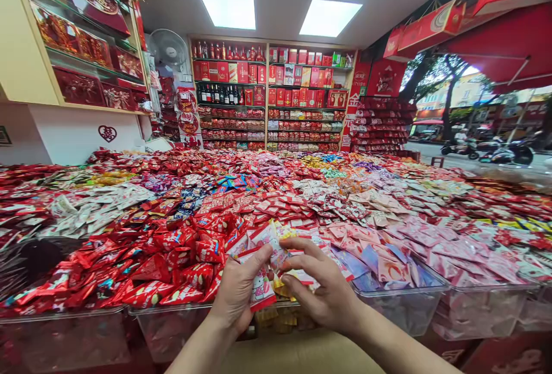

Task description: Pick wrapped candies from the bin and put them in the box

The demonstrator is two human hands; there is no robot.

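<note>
My left hand (236,290) and my right hand (321,285) meet at the near edge of a wide candy display. Together they grip a small bunch of wrapped candy packets (269,247), red, white and yellow, fanned out between the fingers. The left hand pinches the lower packets, one with a pink and white print. The right hand's fingers curl over the packets from the right. Under the hands sits a clear plastic bin (276,319) with more yellow packets inside.
Clear bins (401,305) line the front edge, heaped with red wrapped candies (172,259) on the left and pink packets (388,259) on the right. Shelves of red boxes and bottles (267,92) fill the back wall. Scooters (487,150) stand on the street outside, right.
</note>
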